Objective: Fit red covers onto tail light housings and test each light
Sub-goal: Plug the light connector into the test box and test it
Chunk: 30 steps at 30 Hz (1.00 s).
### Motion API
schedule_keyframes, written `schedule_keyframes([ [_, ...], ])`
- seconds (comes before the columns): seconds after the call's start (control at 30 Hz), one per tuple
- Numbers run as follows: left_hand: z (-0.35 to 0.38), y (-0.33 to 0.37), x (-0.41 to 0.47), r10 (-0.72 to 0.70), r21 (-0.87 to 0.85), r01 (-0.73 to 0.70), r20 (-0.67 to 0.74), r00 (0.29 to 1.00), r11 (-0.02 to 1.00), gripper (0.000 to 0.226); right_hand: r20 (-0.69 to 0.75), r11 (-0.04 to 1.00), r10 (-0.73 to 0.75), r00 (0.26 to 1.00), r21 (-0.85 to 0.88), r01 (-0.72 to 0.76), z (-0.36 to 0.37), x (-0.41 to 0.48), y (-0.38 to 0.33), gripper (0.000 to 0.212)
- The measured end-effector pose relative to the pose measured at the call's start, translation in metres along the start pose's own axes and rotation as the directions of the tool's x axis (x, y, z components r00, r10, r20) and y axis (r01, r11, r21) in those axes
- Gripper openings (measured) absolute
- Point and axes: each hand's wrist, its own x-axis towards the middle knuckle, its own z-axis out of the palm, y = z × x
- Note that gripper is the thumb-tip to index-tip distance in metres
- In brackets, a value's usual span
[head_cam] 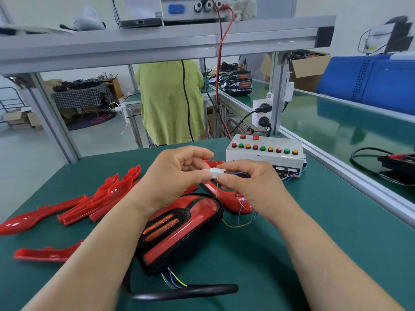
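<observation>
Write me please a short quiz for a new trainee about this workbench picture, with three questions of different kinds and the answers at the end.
1. True or false: the tail light lying on the green table already has its red cover fitted.
2. What do the left hand and the right hand pinch between them? A) a white connector B) a screwdriver C) a roll of tape
3. Fill the gap: the test box with coloured buttons stands beyond the ____ hand.

Key: 1 true; 2 A; 3 right.
</observation>
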Motion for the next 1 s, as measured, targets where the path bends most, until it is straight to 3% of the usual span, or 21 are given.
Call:
schedule_keyframes([
  [0.07,-0.003,0.001,0.002,-0.025,0.026,0.025,0.019,0.999,0.999,0.03,0.01,1.0,0.004,1.0,-0.023,-0.004,0.001,-0.001,-0.001,0.01],
  [0.13,-0.012,0.0,0.004,-0.059,0.186,0.059,-0.002,0.998,0.981,0.013,-0.005,0.999,0.027,1.0,-0.023,-0.027,-0.001,0.0,-0.002,0.006],
  [0.23,-0.04,-0.014,0.005,-0.235,0.536,0.26,-0.116,0.965,0.803,0.03,-0.11,0.998,0.067,0.992,0.016,-0.066,-0.006,0.002,-0.002,0.011],
  [0.3,-0.055,-0.02,0.002,-0.422,0.661,0.362,-0.075,0.903,0.657,0.034,-0.144,0.996,0.083,0.986,0.041,-0.078,-0.008,0.002,-0.002,0.012],
  [0.37,-0.061,-0.025,-0.001,-0.574,0.748,0.37,0.017,0.819,0.551,0.037,-0.138,0.995,0.088,0.986,0.06,-0.081,-0.007,0.002,-0.002,0.011],
  [0.47,-0.063,-0.025,-0.001,-0.683,0.811,0.344,0.091,0.725,0.474,0.044,-0.148,0.993,0.092,0.985,0.085,-0.08,-0.006,0.003,-0.002,0.012],
  [0.6,-0.058,-0.027,-0.002,-0.698,0.744,0.394,0.135,0.703,0.54,0.043,-0.145,0.992,0.096,0.985,0.092,-0.084,-0.009,0.004,-0.001,0.013],
  [0.77,-0.035,-0.021,0.012,-0.624,0.513,0.478,0.154,0.766,0.713,0.024,-0.165,0.991,0.11,0.98,0.1,-0.094,-0.013,0.007,0.0,0.012],
  [1.0,-0.002,-0.027,0.044,-0.531,0.231,0.479,0.425,0.733,0.847,0.026,-0.285,0.976,0.147,0.947,0.197,-0.092,-0.026,0.012,0.001,0.033],
])
